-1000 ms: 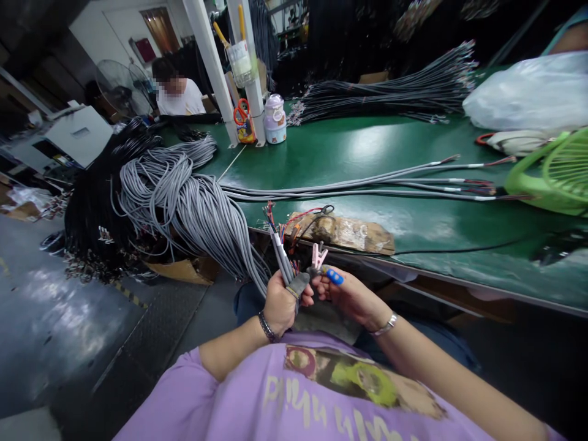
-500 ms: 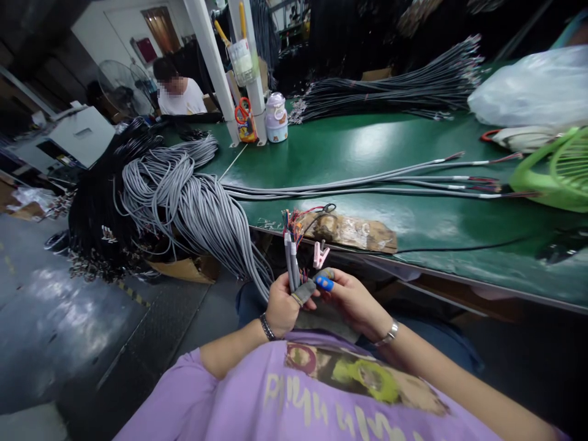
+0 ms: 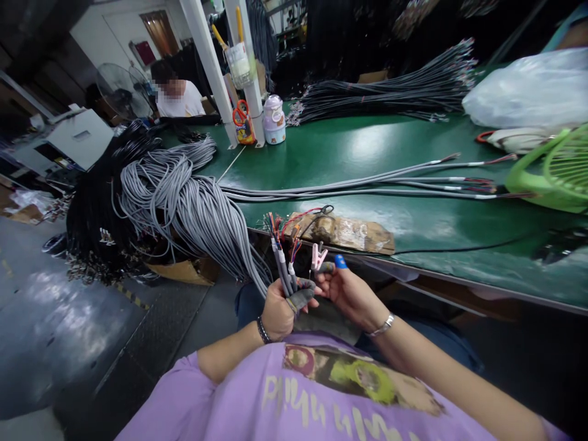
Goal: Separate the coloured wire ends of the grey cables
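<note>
My left hand (image 3: pixel 281 311), with a grey finger cover on its thumb, is closed around several grey cables (image 3: pixel 283 269). Their ends stick upward, showing white bands and fanned coloured wires (image 3: pixel 274 226). Just to the right is my right hand (image 3: pixel 351 297), its thumb in a blue finger cover lifted away from the fingers. Those fingertips, one in a grey cover, are close to my left thumb, and nothing shows between them. A pink clothespin (image 3: pixel 317 256) stands at the table edge above my hands. Behind it lies a worn wooden board (image 3: pixel 372 236) with tape over it.
Grey cables (image 3: pixel 184 184) hang in a thick bundle over the table's left end, with black cables (image 3: pixel 92 208) beside them. Several grey cables stretch across the green table (image 3: pixel 367 144) toward a green fan (image 3: pixel 551 171). A purple bottle (image 3: pixel 274 119) stands by posts. Another person sits farther back.
My right thumb has lifted off its fingers, and the right hand has drawn slightly away from the left. The cable ends in my left hand have tilted left and spread apart.
</note>
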Tool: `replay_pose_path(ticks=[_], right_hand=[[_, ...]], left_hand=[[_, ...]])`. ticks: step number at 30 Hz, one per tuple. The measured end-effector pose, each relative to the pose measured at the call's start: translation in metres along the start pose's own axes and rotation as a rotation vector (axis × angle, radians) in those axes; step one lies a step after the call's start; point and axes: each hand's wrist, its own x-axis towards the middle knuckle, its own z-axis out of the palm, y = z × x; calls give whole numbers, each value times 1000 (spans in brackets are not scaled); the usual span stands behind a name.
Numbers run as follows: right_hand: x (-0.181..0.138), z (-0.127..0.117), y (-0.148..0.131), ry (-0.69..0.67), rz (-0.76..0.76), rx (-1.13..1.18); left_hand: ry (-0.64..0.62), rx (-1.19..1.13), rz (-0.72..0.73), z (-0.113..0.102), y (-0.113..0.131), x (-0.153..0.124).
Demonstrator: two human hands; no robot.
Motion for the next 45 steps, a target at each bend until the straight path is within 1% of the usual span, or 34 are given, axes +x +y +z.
replay_pose_path(ticks=[2, 4, 6, 8, 9, 10, 14, 16, 18, 21, 25, 28, 34, 38, 41, 45], right_hand=[[5, -1, -5, -21, -54, -78], [8, 0, -9, -17, -151, -235], [9, 2, -11, 48, -253, -365], [11, 4, -11, 115, -309, -392], [12, 6, -11, 112, -303, -363], [13, 7, -11, 74, -269, -312], [16, 16, -14, -221, -16, -37], [17, 19, -16, -273, 38, 57], [17, 21, -18, -251, 22, 106], [17, 21, -18, -200, -14, 114], [16, 22, -18, -147, -1, 81], [16, 23, -18, -101, 6, 99], [15, 24, -20, -80, 43, 173], [12, 15, -15, -99, 63, 194], [8, 3, -7, -115, 94, 163], [2, -9, 3, -90, 121, 103]], left_hand=[[1, -13, 35, 4, -1, 2], [6, -24, 61, 7, -2, 5], [23, -29, 73, 11, -2, 8], [34, -33, 79, 14, -2, 10], [34, -35, 80, 14, -2, 11], [27, -36, 80, 15, -2, 12], [-1, -23, 77, 15, -4, 14], [-1, -18, 71, 15, -6, 15], [-4, -18, 62, 14, -7, 16], [-10, -13, 40, 14, -8, 17], [10, 4, 18, 14, -8, 15], [27, 16, 12, 11, -8, 14], [17, 2, 18, 9, -9, 14], [36, -30, 8, 10, -3, 12], [50, -16, -44, 7, 1, 7], [66, 17, -121, -2, 4, 1]])
